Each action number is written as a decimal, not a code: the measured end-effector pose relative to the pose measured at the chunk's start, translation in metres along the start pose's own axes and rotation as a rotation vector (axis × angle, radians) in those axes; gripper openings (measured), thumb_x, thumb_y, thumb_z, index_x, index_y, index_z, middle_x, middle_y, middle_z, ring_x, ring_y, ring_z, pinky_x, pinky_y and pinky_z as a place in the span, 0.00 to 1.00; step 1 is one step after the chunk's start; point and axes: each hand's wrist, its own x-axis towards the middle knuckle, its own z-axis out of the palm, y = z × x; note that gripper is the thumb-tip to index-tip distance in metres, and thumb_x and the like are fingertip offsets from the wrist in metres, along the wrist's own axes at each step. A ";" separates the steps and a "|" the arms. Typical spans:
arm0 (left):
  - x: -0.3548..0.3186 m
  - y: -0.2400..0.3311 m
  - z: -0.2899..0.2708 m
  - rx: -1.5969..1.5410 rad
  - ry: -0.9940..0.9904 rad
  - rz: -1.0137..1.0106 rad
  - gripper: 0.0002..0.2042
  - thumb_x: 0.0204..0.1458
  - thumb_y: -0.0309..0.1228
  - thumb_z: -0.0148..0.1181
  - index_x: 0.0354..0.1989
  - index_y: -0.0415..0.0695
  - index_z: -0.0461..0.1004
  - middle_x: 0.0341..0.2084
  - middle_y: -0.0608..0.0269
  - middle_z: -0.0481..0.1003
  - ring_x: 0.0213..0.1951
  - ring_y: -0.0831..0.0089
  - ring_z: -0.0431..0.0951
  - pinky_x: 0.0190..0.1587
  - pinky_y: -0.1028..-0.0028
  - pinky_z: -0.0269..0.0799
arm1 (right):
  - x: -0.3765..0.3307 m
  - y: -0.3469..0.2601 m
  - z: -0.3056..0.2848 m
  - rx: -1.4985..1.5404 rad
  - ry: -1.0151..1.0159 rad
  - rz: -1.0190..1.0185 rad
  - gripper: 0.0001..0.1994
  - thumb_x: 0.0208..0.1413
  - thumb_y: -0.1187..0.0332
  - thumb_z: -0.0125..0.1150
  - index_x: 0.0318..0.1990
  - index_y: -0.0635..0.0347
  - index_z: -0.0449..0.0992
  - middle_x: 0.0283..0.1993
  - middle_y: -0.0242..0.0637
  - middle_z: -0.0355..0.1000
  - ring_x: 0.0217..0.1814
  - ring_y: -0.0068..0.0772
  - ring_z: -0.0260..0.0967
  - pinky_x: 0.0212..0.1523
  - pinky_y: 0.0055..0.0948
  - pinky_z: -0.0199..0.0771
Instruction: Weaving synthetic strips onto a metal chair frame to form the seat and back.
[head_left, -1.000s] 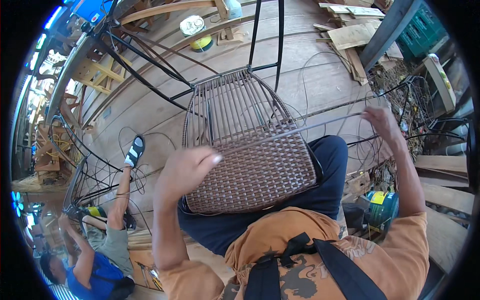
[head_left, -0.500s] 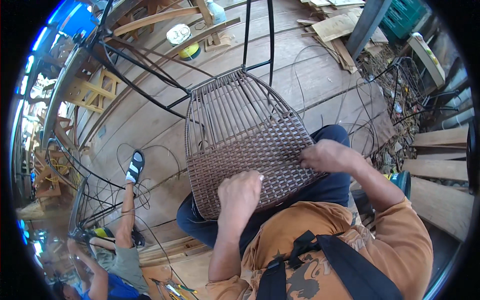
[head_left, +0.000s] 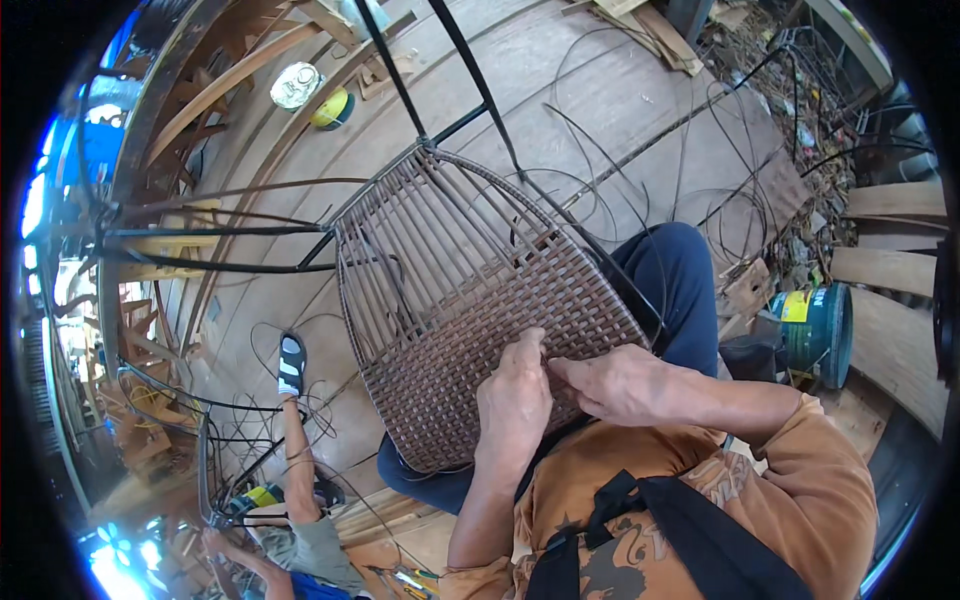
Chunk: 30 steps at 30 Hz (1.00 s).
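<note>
A wide floor of grey-brown wooden planks [head_left: 250,320] spreads under everything. Over it, across the person's lap, lies a tapering chair panel of brown woven strands [head_left: 450,370] on a black metal frame, its narrow end pointing away from the body. The near, broader part is closely woven; toward the narrow end the strands run lengthwise with open gaps, and thin black metal legs [head_left: 478,75] extend from there.

The wearer's orange-brown shirt with a dark print [head_left: 800,480] fills the lower right, above dark blue trousers [head_left: 680,285] whose knee shows just right of the panel. At lower left sits a co-worker in olive shorts [head_left: 325,555], partly cut off by the rim. A dark green round bucket with a yellow label [head_left: 818,335] stands to the right.

The right hand [head_left: 615,385] is loosely curled on the weave, thumb and forefinger drawn together toward the left hand [head_left: 515,395], whose fingers are bunched just beside it. Whether either pinches a strand cannot be told.

Smaller still are a black sandal with white straps [head_left: 291,365] on the co-worker's foot, a silver-topped round container [head_left: 296,87] and, just beside it, a yellow-and-dark tub [head_left: 333,108].
</note>
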 end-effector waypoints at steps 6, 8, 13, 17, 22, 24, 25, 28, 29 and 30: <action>0.033 -0.048 0.005 0.095 0.403 -0.016 0.12 0.49 0.21 0.52 0.43 0.38 0.70 0.37 0.52 0.70 0.42 0.56 0.69 0.48 0.64 0.63 | 0.028 0.085 -0.086 0.522 0.439 0.587 0.09 0.55 0.67 0.52 0.39 0.62 0.71 0.27 0.25 0.62 0.28 0.15 0.59 0.28 0.19 0.62; 0.041 -0.058 0.009 0.181 0.371 -0.012 0.12 0.48 0.22 0.53 0.43 0.39 0.70 0.40 0.53 0.68 0.45 0.57 0.65 0.51 0.61 0.59 | 0.053 0.134 -0.093 0.391 0.482 0.413 0.09 0.54 0.66 0.54 0.39 0.61 0.70 0.26 0.22 0.59 0.28 0.12 0.55 0.25 0.17 0.57; 0.047 -0.052 0.009 0.215 0.250 -0.060 0.10 0.46 0.22 0.55 0.39 0.40 0.73 0.40 0.57 0.66 0.47 0.59 0.62 0.52 0.62 0.55 | 0.135 0.173 -0.054 0.723 -0.084 0.342 0.10 0.51 0.69 0.58 0.39 0.61 0.71 0.25 0.20 0.62 0.26 0.14 0.57 0.25 0.15 0.58; 0.050 -0.056 0.007 0.215 0.233 -0.072 0.14 0.43 0.23 0.56 0.41 0.41 0.73 0.42 0.57 0.65 0.49 0.58 0.60 0.53 0.60 0.55 | 0.166 0.175 -0.021 0.729 -0.514 0.365 0.15 0.48 0.67 0.62 0.44 0.58 0.73 0.30 0.27 0.72 0.32 0.17 0.67 0.31 0.20 0.69; 0.050 -0.060 0.004 0.213 0.206 -0.041 0.15 0.43 0.22 0.55 0.43 0.42 0.71 0.40 0.59 0.66 0.46 0.59 0.62 0.52 0.59 0.55 | 0.162 0.153 0.000 0.830 -0.217 0.474 0.20 0.50 0.50 0.61 0.29 0.62 0.70 0.17 0.28 0.59 0.22 0.21 0.58 0.21 0.25 0.60; 0.053 -0.057 0.004 0.214 0.216 -0.055 0.14 0.43 0.22 0.56 0.41 0.43 0.72 0.38 0.60 0.66 0.45 0.60 0.62 0.51 0.60 0.55 | 0.158 0.150 0.007 0.810 -0.144 0.441 0.21 0.51 0.50 0.60 0.29 0.63 0.70 0.18 0.29 0.61 0.23 0.22 0.58 0.22 0.27 0.60; 0.054 -0.057 0.004 0.226 0.229 -0.054 0.13 0.43 0.22 0.56 0.40 0.43 0.72 0.38 0.60 0.66 0.45 0.59 0.62 0.51 0.60 0.55 | 0.154 0.146 0.000 0.638 -0.224 0.551 0.18 0.57 0.51 0.53 0.36 0.59 0.68 0.24 0.23 0.60 0.27 0.16 0.55 0.26 0.20 0.59; 0.056 -0.052 0.003 0.243 0.275 -0.054 0.12 0.43 0.25 0.57 0.39 0.44 0.73 0.39 0.61 0.67 0.45 0.60 0.63 0.51 0.61 0.55 | 0.141 0.156 -0.012 0.604 -0.115 0.543 0.19 0.58 0.53 0.51 0.36 0.63 0.71 0.27 0.26 0.63 0.30 0.17 0.58 0.29 0.20 0.61; 0.058 -0.049 0.003 0.233 0.292 -0.059 0.12 0.43 0.28 0.58 0.39 0.46 0.74 0.39 0.63 0.67 0.45 0.62 0.62 0.51 0.60 0.55 | 0.133 0.159 -0.015 0.660 -0.039 0.480 0.17 0.59 0.54 0.50 0.35 0.62 0.72 0.23 0.26 0.62 0.26 0.17 0.56 0.26 0.20 0.60; 0.061 -0.044 0.010 0.198 0.327 -0.039 0.13 0.43 0.28 0.58 0.40 0.46 0.73 0.40 0.63 0.67 0.47 0.61 0.63 0.52 0.60 0.55 | 0.122 0.164 -0.019 0.715 0.035 0.415 0.16 0.60 0.56 0.49 0.34 0.60 0.74 0.20 0.26 0.61 0.22 0.17 0.55 0.24 0.20 0.58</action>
